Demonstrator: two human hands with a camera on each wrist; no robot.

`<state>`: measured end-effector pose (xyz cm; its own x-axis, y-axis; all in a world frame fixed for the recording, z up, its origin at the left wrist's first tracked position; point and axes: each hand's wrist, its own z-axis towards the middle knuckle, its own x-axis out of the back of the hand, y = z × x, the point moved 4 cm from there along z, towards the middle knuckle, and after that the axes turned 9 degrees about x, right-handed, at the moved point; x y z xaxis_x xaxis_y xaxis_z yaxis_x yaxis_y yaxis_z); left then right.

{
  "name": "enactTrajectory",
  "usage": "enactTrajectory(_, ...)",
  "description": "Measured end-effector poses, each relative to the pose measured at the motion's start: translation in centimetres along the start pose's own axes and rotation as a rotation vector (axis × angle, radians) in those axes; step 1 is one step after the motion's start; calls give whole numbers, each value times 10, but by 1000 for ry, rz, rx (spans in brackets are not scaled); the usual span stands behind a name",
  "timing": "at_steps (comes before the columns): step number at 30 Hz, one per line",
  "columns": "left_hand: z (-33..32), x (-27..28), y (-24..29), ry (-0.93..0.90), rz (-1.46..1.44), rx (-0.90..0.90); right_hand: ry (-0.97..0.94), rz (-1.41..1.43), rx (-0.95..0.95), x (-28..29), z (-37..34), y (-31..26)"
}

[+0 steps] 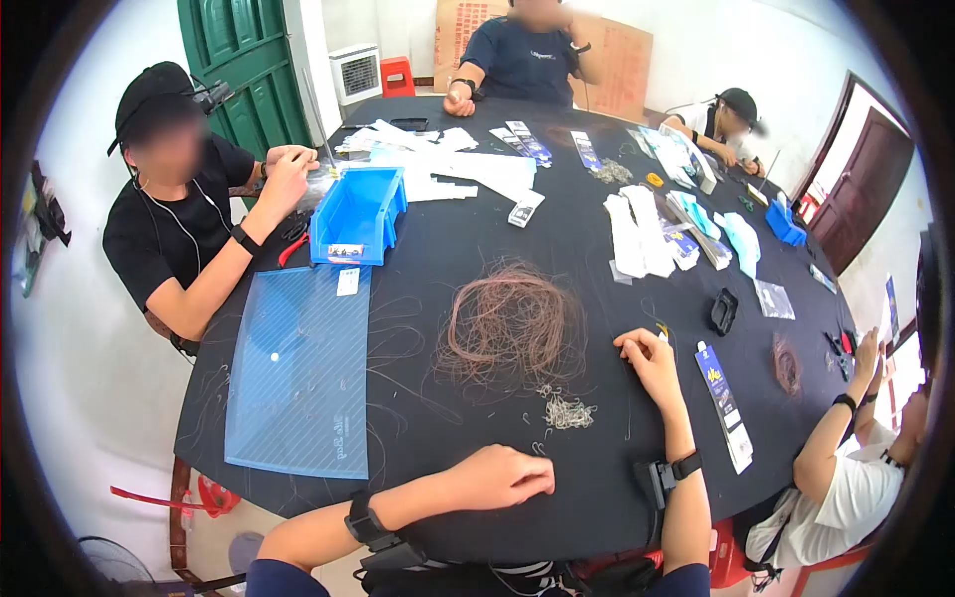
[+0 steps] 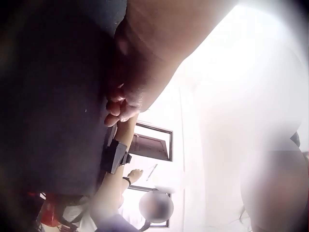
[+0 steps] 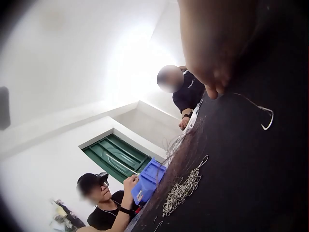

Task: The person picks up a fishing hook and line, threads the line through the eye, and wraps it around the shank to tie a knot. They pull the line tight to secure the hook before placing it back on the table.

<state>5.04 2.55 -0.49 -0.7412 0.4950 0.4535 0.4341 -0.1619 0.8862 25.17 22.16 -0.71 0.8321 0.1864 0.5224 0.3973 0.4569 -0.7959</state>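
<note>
In the head view my left hand (image 1: 502, 478) is low over the table's near side, fingers loosely curled. Its fingertips are just below a few loose hooks (image 1: 538, 448); nothing shows between them in the left wrist view. My right hand (image 1: 652, 363) is farther forward, its relaxed fingers bent toward the left. The right wrist view shows a single fish hook (image 3: 268, 119) with a short thin line on the black cloth below that hand. Between the hands lies a pile of metal fish hooks (image 1: 569, 409). Beyond it is a tangled coil of brown line (image 1: 512, 323).
A blue ribbed mat (image 1: 298, 378) lies left, with a blue bin (image 1: 348, 239) behind it. A printed package strip (image 1: 723, 403) is right of my right forearm. A black tray (image 1: 724, 311), white sleeves (image 1: 642, 229) and several people surround the table (image 1: 477, 418).
</note>
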Motion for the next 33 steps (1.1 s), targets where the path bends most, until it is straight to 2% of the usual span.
enactTrajectory(1,1,0,2,42,27,-59,-2,-6,-10,0,1,-1)
enactTrajectory(6,1,-2,-1,53,70,-90,1,-46,11,0,0,-8)
enactTrajectory(33,-6,-7,9,156,233,-180,-3,-129,48,-4,1,-11)
